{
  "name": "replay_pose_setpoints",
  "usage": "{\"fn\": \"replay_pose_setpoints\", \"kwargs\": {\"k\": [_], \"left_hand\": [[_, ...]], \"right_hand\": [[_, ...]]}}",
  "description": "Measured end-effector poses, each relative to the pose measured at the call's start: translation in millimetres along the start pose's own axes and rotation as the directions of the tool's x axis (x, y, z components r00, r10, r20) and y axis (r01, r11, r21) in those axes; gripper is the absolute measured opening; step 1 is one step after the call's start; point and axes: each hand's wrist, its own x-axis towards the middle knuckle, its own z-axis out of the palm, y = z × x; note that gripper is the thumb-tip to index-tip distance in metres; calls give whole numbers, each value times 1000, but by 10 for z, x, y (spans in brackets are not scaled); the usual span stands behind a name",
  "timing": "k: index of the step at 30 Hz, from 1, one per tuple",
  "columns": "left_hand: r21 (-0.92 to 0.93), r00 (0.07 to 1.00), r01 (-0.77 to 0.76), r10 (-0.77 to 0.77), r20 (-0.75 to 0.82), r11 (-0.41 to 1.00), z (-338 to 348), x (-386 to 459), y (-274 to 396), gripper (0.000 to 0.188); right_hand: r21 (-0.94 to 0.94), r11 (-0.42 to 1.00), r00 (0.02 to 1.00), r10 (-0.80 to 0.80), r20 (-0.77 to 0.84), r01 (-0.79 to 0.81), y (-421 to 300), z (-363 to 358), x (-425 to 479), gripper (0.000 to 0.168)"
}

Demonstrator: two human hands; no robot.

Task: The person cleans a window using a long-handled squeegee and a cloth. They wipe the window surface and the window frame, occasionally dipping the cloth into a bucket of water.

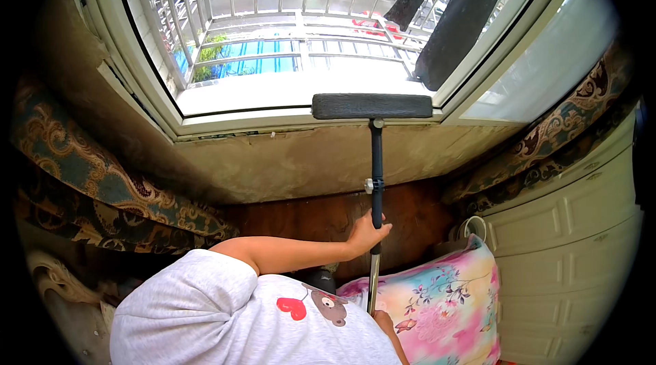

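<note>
A window squeegee with a long pole (376,160) stands upright in front of me, its wide dark head (372,106) at the bottom rail of the window frame (246,121). My left hand (368,234) is closed around the dark upper part of the pole, below a light clamp knob (368,186). Lower down, my right hand (383,321) is at the silver tube, partly hidden by my shirt; its fingers are wrapped near the tube's lower visible end. Whether the head touches the glass or only the frame I cannot tell.
Metal security bars (256,52) stand outside the window. Patterned curtains hang at the left (102,170) and right (564,134). A floral pillow (441,308) lies at the lower right, beside a cream drawer cabinet (553,242). Below the window is a stained wall (287,165) and brown floor (302,216).
</note>
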Motion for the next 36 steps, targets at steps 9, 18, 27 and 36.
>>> {"fn": "replay_pose_setpoints", "kwargs": {"k": [9, 18, 27, 36], "left_hand": [[-503, 903, 107, 129, 411, 858, -149, -148, 790, 14], [-617, 753, 138, 323, 573, 775, -416, 21, 1652, 15], [-620, 645, 199, 375, 666, 759, -595, 149, 1769, 14], [-571, 646, 196, 333, 687, 797, -524, 195, 1698, 17]], "right_hand": [[105, 982, 976, -135, -168, 154, -171, -355, -173, 33], [-166, 933, 898, -354, -262, 319, -247, -922, -159, 41], [336, 363, 433, -228, -872, 869, -1220, -2685, -605, 11], [-12, -539, -205, -299, -932, 842, -2994, -3454, -1442, 22]]}}
